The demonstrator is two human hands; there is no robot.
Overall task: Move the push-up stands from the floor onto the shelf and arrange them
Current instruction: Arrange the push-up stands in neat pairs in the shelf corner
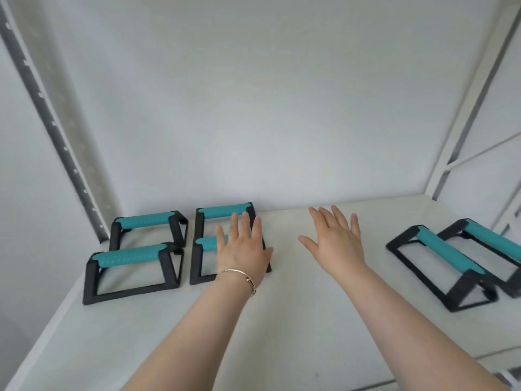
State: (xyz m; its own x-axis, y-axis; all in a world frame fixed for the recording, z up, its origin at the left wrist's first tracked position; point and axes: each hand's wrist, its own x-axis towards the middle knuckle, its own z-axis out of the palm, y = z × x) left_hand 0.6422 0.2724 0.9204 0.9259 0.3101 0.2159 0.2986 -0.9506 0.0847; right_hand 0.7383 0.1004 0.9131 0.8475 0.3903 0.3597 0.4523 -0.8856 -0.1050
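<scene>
Several push-up stands with black frames and teal grips sit on the white shelf [282, 320]. On the left they form two neat rows: a far-left stand [146, 221], a near-left stand [131, 259], a far-middle stand [222, 211] and a near-middle stand [207, 244]. My left hand [242, 249], fingers spread, hovers over the near-middle stand and hides part of it. My right hand [335, 241] is open above bare shelf, holding nothing. Two more stands lie at an angle on the right, a nearer one [448, 256] and a farther one [490, 239].
A grey perforated upright [53, 122] rises at the back left and a white upright [473, 108] at the back right. The white back wall [253, 108] closes the shelf. A bracelet [239, 273] circles my left wrist.
</scene>
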